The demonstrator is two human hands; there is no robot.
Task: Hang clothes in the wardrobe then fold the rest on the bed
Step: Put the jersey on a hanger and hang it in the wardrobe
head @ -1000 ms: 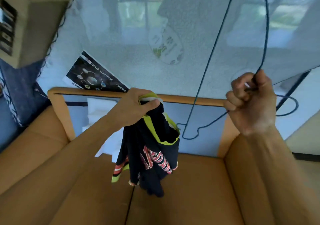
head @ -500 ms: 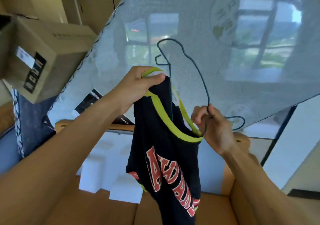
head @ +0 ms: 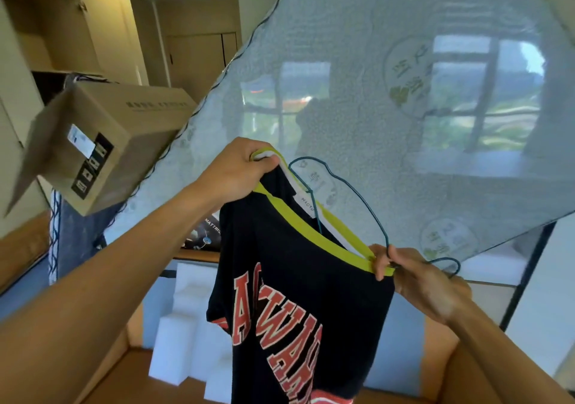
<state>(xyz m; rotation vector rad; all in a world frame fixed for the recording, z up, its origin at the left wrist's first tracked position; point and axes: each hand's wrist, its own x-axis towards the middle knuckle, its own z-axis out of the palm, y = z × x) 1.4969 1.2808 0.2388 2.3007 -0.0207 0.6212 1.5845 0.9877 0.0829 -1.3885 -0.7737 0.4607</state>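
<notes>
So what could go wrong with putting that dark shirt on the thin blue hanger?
The thin blue wire hanger pokes only partly into the yellow-green collar of the navy jersey with red letters, so it might snag the white neck label. The left hand and right hand pinch just the collar edge, so the dangling jersey could slip free.

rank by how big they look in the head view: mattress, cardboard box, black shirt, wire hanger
mattress
black shirt
cardboard box
wire hanger
Shirt over box is unsure: the shirt hangs nearer the camera.
</notes>
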